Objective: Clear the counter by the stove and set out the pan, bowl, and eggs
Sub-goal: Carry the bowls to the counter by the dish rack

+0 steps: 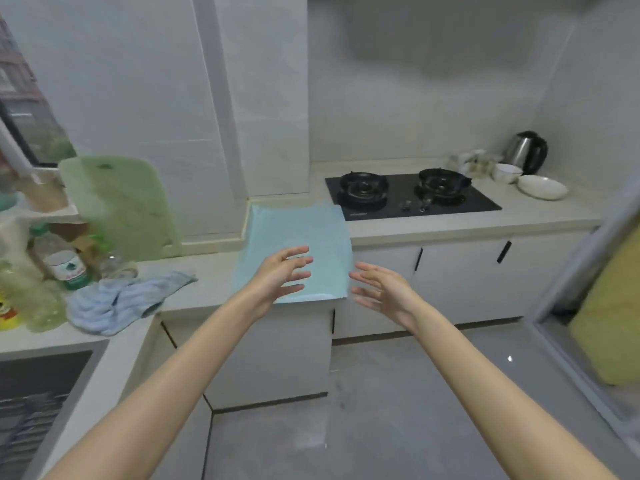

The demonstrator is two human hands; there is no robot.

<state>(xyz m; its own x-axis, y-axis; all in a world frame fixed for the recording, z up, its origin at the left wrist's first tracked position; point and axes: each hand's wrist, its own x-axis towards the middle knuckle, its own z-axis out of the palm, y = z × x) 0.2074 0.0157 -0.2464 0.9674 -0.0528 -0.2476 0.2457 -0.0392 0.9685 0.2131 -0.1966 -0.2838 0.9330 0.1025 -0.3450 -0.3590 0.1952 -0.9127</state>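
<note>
Reaching over the bench (pixel 214 282) by the stove (pixel 412 195), I keep my left hand (pixel 280 271) and right hand (pixel 384 292) spread and empty above a blue mat (pixel 294 233) lying flat at the corner. It looks thin, light and limp; I would pinch its near edge. The bowl (pixel 507 172) sits beyond the stove, likely ceramic and breakable. Pan and eggs are out of sight.

Two bare forearms, no sleeves, left hand (pixel 277 273), right hand (pixel 384 292), slender fingers (pixel 298 251)
</note>
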